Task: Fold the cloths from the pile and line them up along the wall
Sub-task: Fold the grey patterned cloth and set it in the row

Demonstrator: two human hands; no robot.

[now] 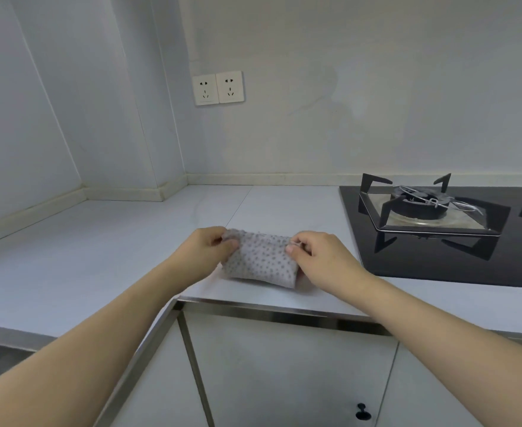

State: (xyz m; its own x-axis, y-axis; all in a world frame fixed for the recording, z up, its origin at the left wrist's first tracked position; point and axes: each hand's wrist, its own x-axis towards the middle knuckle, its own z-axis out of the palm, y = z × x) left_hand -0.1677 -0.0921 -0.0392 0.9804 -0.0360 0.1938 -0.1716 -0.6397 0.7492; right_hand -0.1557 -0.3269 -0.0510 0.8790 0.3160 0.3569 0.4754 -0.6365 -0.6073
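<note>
A small grey cloth with dark dots (259, 259) lies folded into a thick rectangle on the white counter (115, 248), near its front edge. My left hand (205, 251) pinches the cloth's upper left corner between thumb and fingers. At the upper right corner, my right hand (318, 257) pinches the cloth the same way. The far edge of the cloth is lifted slightly between the two hands. No pile of other cloths is in view.
A black glass gas hob (438, 257) with metal pan supports sits on the counter to the right of the cloth. Two wall sockets (218, 87) are on the back wall. White cabinet doors (284, 374) with a dark knob are below the counter.
</note>
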